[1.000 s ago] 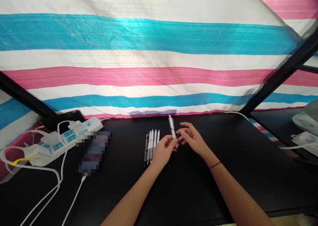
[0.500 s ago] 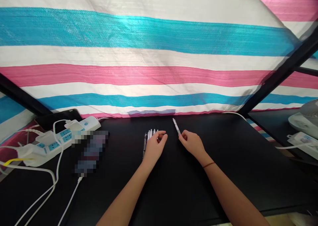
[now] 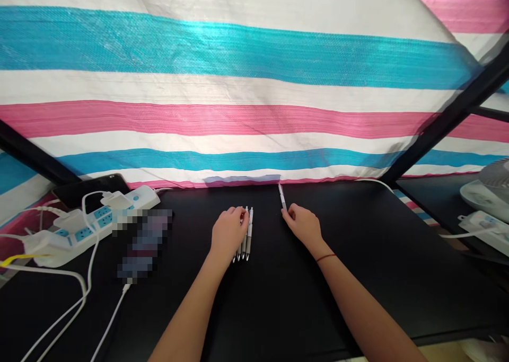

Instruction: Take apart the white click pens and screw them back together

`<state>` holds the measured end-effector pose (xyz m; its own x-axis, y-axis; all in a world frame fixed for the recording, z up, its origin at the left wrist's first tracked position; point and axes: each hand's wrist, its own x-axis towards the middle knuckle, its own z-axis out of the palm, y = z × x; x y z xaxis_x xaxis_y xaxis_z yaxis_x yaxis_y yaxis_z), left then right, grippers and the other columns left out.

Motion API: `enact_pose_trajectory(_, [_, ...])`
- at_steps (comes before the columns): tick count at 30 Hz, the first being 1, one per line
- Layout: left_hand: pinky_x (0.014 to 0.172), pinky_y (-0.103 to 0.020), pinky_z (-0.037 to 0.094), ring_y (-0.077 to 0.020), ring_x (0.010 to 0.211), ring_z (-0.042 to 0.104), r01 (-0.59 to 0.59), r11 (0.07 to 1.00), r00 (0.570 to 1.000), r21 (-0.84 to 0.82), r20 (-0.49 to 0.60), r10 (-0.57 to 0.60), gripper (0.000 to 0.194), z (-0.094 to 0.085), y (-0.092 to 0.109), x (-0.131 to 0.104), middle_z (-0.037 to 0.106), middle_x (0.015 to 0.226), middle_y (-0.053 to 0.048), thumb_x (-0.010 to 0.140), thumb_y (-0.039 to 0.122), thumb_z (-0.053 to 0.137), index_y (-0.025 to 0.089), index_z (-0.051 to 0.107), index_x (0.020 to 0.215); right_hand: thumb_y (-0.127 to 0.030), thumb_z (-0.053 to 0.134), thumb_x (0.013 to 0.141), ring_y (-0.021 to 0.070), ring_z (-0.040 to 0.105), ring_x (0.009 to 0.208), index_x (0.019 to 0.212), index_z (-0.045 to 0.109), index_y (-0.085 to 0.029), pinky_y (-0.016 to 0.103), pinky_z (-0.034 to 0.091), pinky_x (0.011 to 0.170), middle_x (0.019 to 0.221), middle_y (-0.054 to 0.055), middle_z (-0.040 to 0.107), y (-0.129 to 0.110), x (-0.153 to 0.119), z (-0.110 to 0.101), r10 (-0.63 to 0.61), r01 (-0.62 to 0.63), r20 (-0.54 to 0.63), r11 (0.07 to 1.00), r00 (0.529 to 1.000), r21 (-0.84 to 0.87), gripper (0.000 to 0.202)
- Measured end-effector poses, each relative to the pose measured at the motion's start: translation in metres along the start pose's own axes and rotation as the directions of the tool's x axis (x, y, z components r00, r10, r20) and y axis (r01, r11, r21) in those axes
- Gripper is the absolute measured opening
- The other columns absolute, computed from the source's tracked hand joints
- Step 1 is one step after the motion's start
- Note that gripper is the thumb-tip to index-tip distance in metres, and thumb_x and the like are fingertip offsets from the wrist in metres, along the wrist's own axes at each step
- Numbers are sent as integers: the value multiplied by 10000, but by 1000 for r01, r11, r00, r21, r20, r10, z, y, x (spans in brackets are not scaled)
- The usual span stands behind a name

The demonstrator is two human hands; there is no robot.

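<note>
Side by side on the black tabletop (image 3: 290, 303) lies a row of white pens with grey grips (image 3: 249, 235), their tips toward me. My left hand (image 3: 228, 233) covers the left part of this row. Its fingers are curled and closed at the pens' upper ends, and the thumb lies against them; the fingertips are partly hidden. To the right, my right hand (image 3: 304, 225) pinches the near end of a single white pen (image 3: 282, 195) between thumb and fingers. That pen points away from me, apart from the row.
At left, a white power strip (image 3: 147, 196) carries several plugs and cables. A blurred phone (image 3: 147, 245) on a white charging cord lies beside it, and a dark phone (image 3: 93, 188) rests behind. Striped sheeting (image 3: 254, 121) hangs behind the table. A fan (image 3: 487, 190) stands far right.
My left hand has shifted left and closed over the row, uncovering pens on its right side. My right hand moved slightly left, and its pen now stands more upright in the view.
</note>
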<state>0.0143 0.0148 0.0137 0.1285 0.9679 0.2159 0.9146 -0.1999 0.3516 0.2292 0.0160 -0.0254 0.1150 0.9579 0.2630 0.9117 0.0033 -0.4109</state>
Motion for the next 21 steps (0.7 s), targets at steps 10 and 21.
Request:
enact_pose_trajectory(10, [720, -375, 415, -278, 890, 554, -84, 974, 995, 210, 77, 69, 224, 12, 16, -11, 603, 893, -104, 841, 350, 526, 168, 633, 768, -387, 472, 871, 141, 494, 537, 646, 527, -217, 253, 319, 536, 561, -19, 523, 1, -6, -10, -10, 21, -46, 969, 999, 246, 288])
enact_pose_trajectory(21, [785, -320, 433, -200, 849, 572, -417, 894, 907, -168, -12, 421, 203, 6, 28, -11, 612, 903, -61, 914, 317, 437, 193, 594, 954, -532, 554, 811, 127, 520, 464, 751, 582, -190, 240, 395, 423, 598, 14, 614, -7, -3, -23, -1, -131, 156, 534, 988, 835, 348])
